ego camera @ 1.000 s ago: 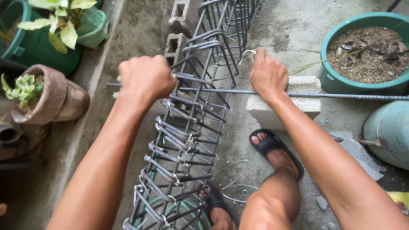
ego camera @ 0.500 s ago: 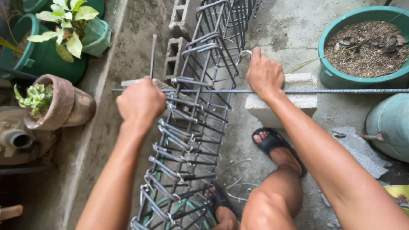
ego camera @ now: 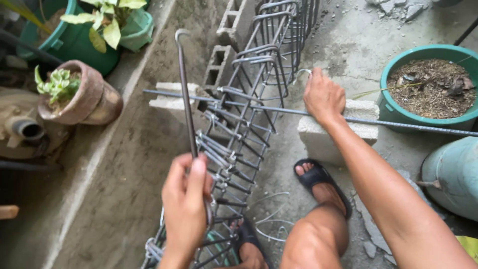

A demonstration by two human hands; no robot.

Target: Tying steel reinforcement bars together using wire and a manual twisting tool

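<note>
At the far left, a green plastic pot [ego camera: 64,42] is holding a plant with pale green leaves [ego camera: 107,22]. Just near it, a brown clay pot [ego camera: 82,94] is lying tilted, and a small succulent [ego camera: 57,84] is growing out of it. An old pump body [ego camera: 20,127] is sitting at the left edge. At the right, a teal basin [ego camera: 423,112] is holding dry soil and dead leaves. Below it, a pale green container [ego camera: 450,174] is standing at the right edge. Small stones [ego camera: 393,7] are lying on the far concrete floor [ego camera: 348,45].
</note>
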